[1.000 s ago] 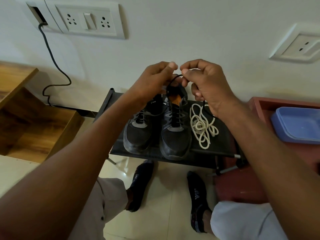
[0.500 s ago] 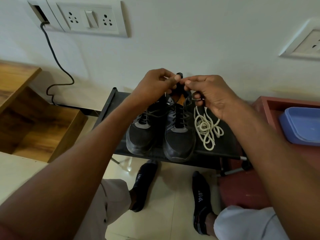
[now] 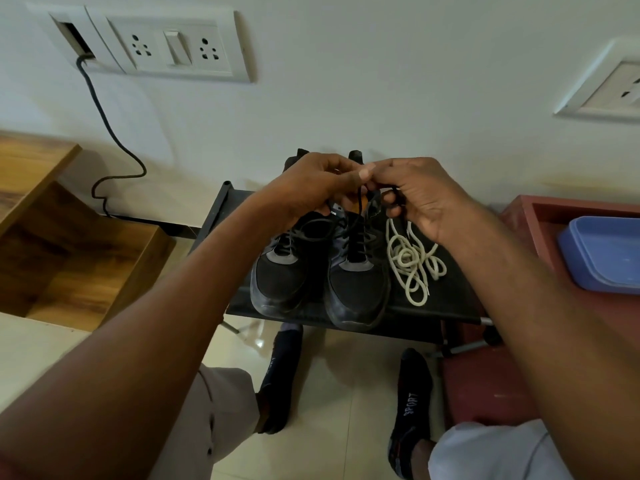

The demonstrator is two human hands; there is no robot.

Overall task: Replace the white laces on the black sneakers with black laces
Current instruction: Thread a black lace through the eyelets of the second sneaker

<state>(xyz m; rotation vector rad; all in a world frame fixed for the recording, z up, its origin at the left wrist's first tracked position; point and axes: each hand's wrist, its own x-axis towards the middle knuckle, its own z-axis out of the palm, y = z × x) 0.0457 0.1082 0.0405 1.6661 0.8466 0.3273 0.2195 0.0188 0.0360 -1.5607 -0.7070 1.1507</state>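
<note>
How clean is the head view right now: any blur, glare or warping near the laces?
Head view: wide-angle warping bows the switch plate; soft shadows only, with a faint floor tile sheen; both sneakers and white laces are sharp; the black lace between left hand and right hand is dim and hard to trace.

A home room: wall sockets (image 3: 173, 46), wooden furniture (image 3: 69, 244), tiled floor (image 3: 329, 393).

There is one view only, from the wide-angle camera on my head, tipped forward and down. It looks along my forearms to my hands at 12 o'clock, close in, above the low black metal shelf (image 3: 446, 299) against the white wall (image 3: 381, 81). My dark-socked feet on the pale tiled floor (image 3: 339, 393) fill the 6 o'clock edge.
</note>
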